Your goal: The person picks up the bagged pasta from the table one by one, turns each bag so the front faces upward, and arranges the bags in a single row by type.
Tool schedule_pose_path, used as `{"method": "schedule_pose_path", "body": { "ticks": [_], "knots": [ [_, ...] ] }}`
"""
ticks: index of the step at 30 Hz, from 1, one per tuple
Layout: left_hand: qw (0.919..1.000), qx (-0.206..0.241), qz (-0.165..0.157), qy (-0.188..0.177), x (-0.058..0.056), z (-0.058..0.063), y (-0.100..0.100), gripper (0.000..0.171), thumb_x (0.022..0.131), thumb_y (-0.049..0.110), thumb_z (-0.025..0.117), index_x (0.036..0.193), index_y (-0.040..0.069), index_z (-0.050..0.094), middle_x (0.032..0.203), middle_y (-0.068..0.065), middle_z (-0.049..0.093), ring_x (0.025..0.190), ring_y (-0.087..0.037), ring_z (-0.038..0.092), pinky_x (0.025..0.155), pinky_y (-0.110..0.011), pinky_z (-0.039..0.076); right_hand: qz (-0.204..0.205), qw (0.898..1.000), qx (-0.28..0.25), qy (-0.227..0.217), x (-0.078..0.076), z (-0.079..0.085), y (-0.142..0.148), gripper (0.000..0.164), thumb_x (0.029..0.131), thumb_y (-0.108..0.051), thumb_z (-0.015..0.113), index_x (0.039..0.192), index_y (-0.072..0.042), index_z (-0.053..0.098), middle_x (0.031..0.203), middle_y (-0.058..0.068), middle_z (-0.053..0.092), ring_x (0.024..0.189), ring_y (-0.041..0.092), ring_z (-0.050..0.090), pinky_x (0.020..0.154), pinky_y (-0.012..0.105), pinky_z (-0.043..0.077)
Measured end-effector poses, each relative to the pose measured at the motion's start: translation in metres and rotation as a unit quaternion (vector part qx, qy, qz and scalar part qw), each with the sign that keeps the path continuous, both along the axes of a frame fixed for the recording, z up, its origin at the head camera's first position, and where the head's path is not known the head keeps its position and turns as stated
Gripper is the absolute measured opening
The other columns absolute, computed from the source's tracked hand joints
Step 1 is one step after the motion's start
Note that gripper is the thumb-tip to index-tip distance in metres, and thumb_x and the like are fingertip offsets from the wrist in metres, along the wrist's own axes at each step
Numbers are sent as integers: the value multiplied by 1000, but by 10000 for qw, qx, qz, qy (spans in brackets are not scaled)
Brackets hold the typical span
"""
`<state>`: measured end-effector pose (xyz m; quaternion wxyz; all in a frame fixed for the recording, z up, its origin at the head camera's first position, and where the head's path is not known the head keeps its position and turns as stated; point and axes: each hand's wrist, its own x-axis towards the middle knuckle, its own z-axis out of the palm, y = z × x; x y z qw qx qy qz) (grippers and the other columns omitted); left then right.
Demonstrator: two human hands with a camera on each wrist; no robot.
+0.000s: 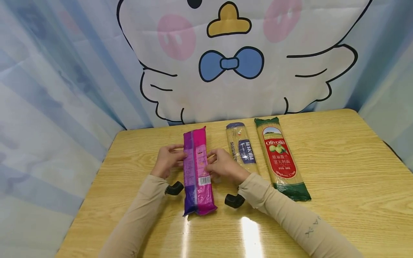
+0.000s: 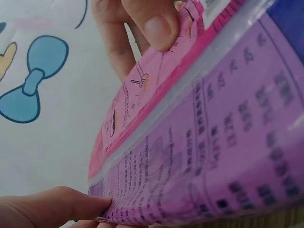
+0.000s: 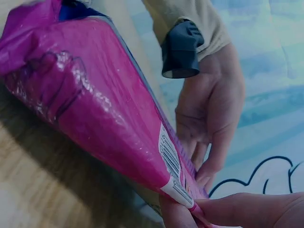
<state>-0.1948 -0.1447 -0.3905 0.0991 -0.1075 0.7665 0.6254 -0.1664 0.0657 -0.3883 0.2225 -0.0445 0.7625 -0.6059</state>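
A long pink-and-purple plastic packet (image 1: 197, 172) is held between both hands, its back seam and barcode facing up. My left hand (image 1: 168, 159) pinches its left edge, the thumb on the printed face in the left wrist view. From the other side my right hand (image 1: 226, 165) grips the right edge, near the barcode (image 3: 169, 154). In the right wrist view the right thumb and a finger squeeze the wrapper together there. Just right of that hand lies a spaghetti pack with a blue label (image 1: 246, 151), its lower end partly hidden behind the wrist.
A larger green-ended spaghetti pack (image 1: 280, 154) with a red label lies farther right on the wooden table (image 1: 348, 161). Behind the table's back edge hangs a cartoon-printed curtain (image 1: 226, 96). Small black wrist cameras (image 1: 235, 201) stick out below the hands.
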Motion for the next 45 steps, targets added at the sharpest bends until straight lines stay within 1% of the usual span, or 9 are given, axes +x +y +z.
{"method": "schedule_pose_path", "body": {
  "ticks": [4, 9, 15, 22, 28, 32, 35, 40, 45],
  "knots": [
    [10000, 68, -1, 7, -1, 4, 2, 44, 91, 5, 68, 133, -1, 59, 120, -26, 66, 75, -12, 69, 64, -25, 61, 119, 9996, -248, 60, -2, 8, 5, 43, 86, 6, 64, 127, 13, 52, 106, 22, 61, 66, 19, 67, 71, 40, 63],
    [9997, 202, -91, -108, -1, 8, 4, 49, 93, 21, 70, 134, -3, 57, 122, -26, 65, 78, -15, 72, 68, -27, 62, 158, 9988, -459, -55, -1, 18, 8, 44, 88, 6, 62, 130, 11, 51, 108, 21, 59, 76, 23, 68, 74, 39, 63],
    [9989, 311, -296, -200, 1, 10, 12, 68, 90, 37, 73, 138, -5, 50, 121, -28, 65, 86, -24, 74, 76, -37, 63, 151, 9993, -35, 350, 0, 19, 6, 42, 86, 6, 63, 127, 10, 55, 104, 20, 61, 75, 23, 68, 70, 40, 63],
    [9993, 121, -150, -335, 1, 12, 23, 79, 84, 48, 76, 139, -2, 49, 119, -24, 66, 93, -29, 73, 77, -41, 63, 120, 9982, 142, 571, 2, 24, 5, 43, 85, 5, 63, 128, 8, 58, 102, 19, 62, 72, 22, 67, 66, 35, 63],
    [9993, 5, -43, -365, -1, 10, 32, 87, 79, 53, 79, 137, -1, 46, 118, -21, 63, 92, -27, 71, 77, -43, 63, 197, 9962, 210, 826, 4, 27, 5, 45, 85, 5, 62, 130, 6, 58, 98, 18, 64, 68, 21, 68, 63, 37, 63],
    [9991, -57, -77, -407, -1, 10, 38, 91, 77, 58, 78, 137, -2, 44, 118, -20, 63, 94, -27, 70, 79, -43, 62, 168, 9943, 377, 984, 5, 29, 2, 44, 85, 5, 65, 128, 5, 60, 96, 16, 66, 67, 20, 68, 63, 38, 63],
    [9991, -63, -63, -407, -2, 10, 41, 88, 78, 57, 77, 136, -3, 46, 118, -20, 63, 94, -26, 70, 79, -43, 62, 180, 9928, 457, 1094, 5, 30, -1, 43, 84, 5, 65, 127, 6, 61, 94, 16, 66, 67, 20, 68, 63, 39, 63],
    [9992, -2, -13, -397, -3, 11, 43, 73, 83, 47, 74, 131, -4, 53, 117, -19, 62, 86, -21, 68, 78, -42, 62, 251, 9928, 468, 1077, 6, 32, -3, 42, 85, 6, 65, 126, 5, 61, 92, 15, 67, 68, 20, 68, 61, 39, 63],
    [9992, 159, 185, -332, -5, 12, 47, 60, 85, 37, 71, 129, -2, 58, 106, -15, 68, 76, -15, 68, 70, -37, 63, 254, 9926, 491, 1084, 8, 33, -1, 43, 85, 5, 65, 128, 3, 60, 95, 15, 67, 68, 20, 68, 61, 37, 63]
  ]
}}
